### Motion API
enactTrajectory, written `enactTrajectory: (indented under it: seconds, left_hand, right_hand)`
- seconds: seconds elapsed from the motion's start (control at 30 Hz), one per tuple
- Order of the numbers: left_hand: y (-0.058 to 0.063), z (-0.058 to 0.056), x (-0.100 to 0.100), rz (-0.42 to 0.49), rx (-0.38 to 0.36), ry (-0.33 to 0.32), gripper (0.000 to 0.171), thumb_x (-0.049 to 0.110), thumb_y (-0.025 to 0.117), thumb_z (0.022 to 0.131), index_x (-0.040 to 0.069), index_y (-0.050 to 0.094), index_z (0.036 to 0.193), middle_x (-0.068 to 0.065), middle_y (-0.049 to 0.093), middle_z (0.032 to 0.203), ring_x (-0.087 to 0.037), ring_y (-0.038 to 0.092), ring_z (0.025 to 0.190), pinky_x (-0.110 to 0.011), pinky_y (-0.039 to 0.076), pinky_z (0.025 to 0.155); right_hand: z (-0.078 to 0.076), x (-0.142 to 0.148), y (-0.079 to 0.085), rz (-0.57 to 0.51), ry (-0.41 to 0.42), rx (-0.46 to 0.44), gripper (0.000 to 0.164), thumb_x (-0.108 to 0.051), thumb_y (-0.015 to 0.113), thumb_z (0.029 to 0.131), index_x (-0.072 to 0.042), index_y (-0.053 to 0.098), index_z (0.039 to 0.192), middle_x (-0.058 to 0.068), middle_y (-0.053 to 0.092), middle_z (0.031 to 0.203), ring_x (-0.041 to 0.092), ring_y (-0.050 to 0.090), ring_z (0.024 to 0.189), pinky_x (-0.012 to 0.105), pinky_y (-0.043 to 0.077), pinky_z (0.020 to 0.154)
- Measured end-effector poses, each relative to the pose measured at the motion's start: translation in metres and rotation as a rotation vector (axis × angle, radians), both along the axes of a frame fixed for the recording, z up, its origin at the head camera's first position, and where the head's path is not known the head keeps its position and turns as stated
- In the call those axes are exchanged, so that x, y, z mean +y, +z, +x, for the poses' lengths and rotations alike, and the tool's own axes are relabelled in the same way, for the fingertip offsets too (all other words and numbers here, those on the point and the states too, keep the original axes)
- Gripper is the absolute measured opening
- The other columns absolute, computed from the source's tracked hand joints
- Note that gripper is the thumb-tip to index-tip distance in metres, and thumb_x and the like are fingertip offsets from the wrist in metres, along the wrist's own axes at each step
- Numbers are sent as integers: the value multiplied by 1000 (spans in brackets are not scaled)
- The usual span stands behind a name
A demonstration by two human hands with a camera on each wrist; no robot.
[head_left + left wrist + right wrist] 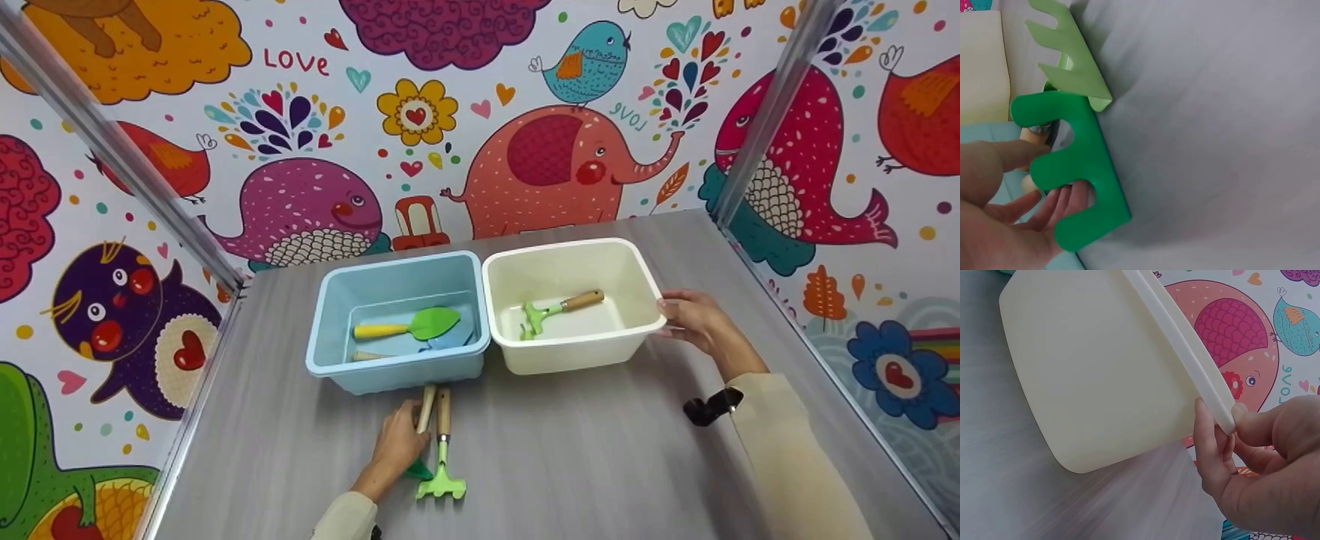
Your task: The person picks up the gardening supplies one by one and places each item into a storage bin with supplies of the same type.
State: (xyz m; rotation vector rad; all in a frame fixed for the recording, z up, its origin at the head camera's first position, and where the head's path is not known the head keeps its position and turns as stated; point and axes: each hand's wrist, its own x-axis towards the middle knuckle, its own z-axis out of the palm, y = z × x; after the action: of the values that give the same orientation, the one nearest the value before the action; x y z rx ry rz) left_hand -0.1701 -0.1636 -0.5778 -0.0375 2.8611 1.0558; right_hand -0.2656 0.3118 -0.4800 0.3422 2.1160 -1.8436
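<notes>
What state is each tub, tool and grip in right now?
Blue tub: open, upright
Cream tub: open, upright
Trowel: lying in blue tub
Blue tool: partly covered by trowel
Wooden-handled green tool: lying in cream tub
Light green rake: lying on table
Dark green rake: held by its handle
Left grip: holding that handle
Right grip: pinching cream tub's rim

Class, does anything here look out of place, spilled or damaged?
Nothing looks spilled or damaged. The light green rake is perhaps the odd one: it lies on the table outside the blue bin, while a green trowel sits inside it.
</notes>
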Motion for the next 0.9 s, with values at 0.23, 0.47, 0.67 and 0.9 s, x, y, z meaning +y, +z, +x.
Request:
enactTrajectory:
  seconds: [0.23,0.47,0.67,0.9]
  left_hand:
    - [1,1,1,3,-11,26,47,-6,71,82,-8,58,127,-20,72,97,-26,69,85,-38,56,66]
    - [3,2,1,7,-34,66,44,-4,71,82,-10,60,124,-18,72,94,-21,67,79,-36,54,64]
    - [6,2,-1,23,-16,75,43,-4,70,82,-10,60,123,-15,70,90,-20,63,76,-36,53,64]
    - [9,5,0,3,43,68,43,-6,70,80,-7,63,122,-13,69,88,-21,63,76,-36,52,63]
  right_hand:
    - [-1,-3,-1,55,-1,-22,59,-20,53,103,5,30,151,12,57,125,8,65,92,23,58,83]
    - [-2,-1,-3,70,0,-35,58,-21,53,103,3,32,151,19,51,136,10,65,94,25,58,86]
    - [-3,-1,-2,59,-1,-40,56,-20,53,103,3,33,151,17,52,134,10,65,94,25,58,86]
    - [-4,0,-2,-15,-7,-21,53,-17,55,102,5,35,146,3,62,111,9,66,89,23,58,79]
